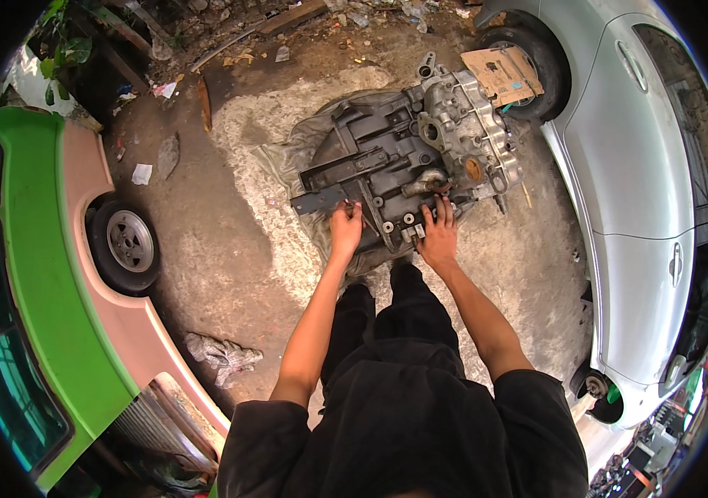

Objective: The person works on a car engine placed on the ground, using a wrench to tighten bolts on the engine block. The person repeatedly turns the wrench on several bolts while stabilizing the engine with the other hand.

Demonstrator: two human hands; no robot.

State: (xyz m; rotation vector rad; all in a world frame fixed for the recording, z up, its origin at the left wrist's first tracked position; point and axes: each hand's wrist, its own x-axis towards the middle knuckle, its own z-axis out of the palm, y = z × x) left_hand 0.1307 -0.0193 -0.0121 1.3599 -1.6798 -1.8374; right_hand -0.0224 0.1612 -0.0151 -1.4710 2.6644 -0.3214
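Note:
An engine (387,162) lies on its side on the ground before me, dark along its block and light grey at the cylinder head (474,124). At the near edge of a flat dark metal plate (314,202) on the block, my left hand (346,231) is closed, its fingertips pinched together. Whatever they hold is too small to make out. My right hand (439,236) rests on the block's near right side, fingers stretched out and a little apart. Close by its fingertips sits a curved metal pipe fitting (426,183). Round bosses (410,218) show between the hands.
Crumpled grey cloth (275,162) spreads under the engine. A green and pink car (55,183) stands left, a silver car (632,224) right. Cardboard (502,76) leans on the silver car's wheel. A rag (223,355) lies at lower left; wood and litter (292,18) lie beyond.

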